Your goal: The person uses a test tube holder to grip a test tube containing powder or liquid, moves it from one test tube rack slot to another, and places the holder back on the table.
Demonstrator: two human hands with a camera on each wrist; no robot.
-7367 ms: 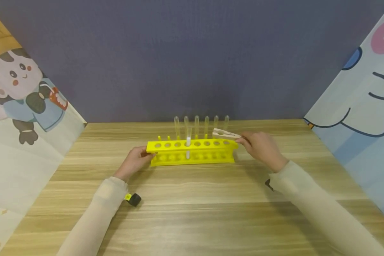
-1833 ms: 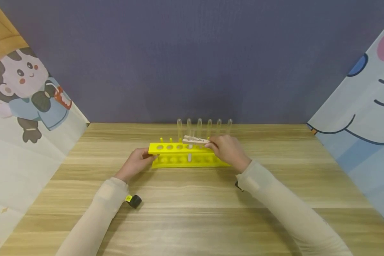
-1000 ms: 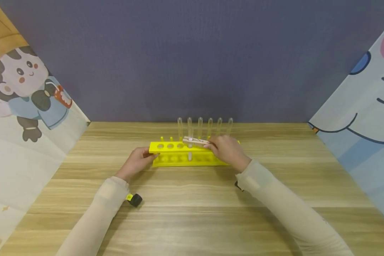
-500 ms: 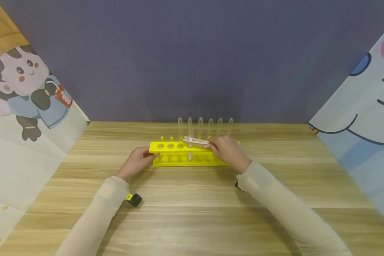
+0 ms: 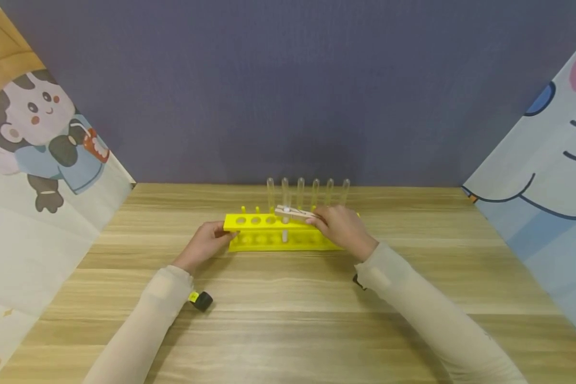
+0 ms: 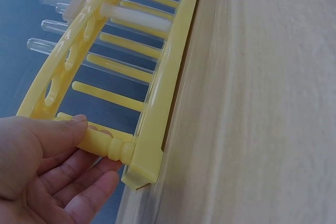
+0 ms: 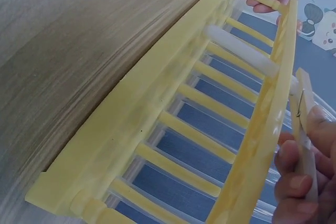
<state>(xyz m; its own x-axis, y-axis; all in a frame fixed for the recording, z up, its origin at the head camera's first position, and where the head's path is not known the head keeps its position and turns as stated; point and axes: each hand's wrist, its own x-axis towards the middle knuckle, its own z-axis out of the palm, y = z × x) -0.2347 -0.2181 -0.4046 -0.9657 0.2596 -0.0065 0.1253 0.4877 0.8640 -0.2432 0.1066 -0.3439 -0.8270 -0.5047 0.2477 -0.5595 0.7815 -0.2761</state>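
Note:
A yellow test tube rack stands on the table. At its left end my left hand grips the end post, thumb over it in the left wrist view. One test tube with white contents stands upright in a middle hole. My right hand holds a wooden test tube clamp by its handle end, level above the rack's top bar. The clamp's jaws lie on both sides of that tube's upper part, just over the hole. In the right wrist view, fingers curl round the clamp.
Several clear test tubes sit upside down on the yellow pegs along the rack's back; two left pegs are bare. A dark blue panel rises behind the wooden table. Printed cartoon panels flank it.
Since the earliest frame my right hand has carried the clamp left, from the rack's right end to the white-filled tube. Over the last second, little has moved; the left hand stays put.

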